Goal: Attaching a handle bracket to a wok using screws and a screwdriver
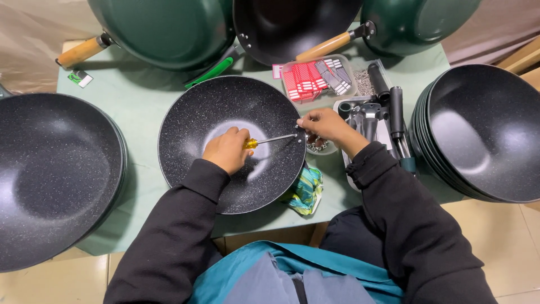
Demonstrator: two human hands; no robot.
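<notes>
Wok [225, 112], black and speckled, sits mid-table on the green cloth [140, 95], directly below my view. My left hand [228, 149] is clenched around a screwdriver [264, 141] with a yellow handle; its shaft lies level inside the wok and points at the right rim. My right hand [323, 124] pinches that rim where the tip meets it, fingers closed on a small fitting I cannot make out. Just beside that hand, off the rim: a small dish of screws [318, 147]. Behind it: a clear tray of red and grey striped packets [315, 79]. To the right: a tray of black handles [388, 112]. Far right: a stack of black woks [484, 129]. Far left: one large black wok [56, 174]. Along the back edge: green woks [163, 28] with wooden handles. Touching the near rim: a crumpled blue-green wrapper [306, 191]. Both my sleeves are black.
</notes>
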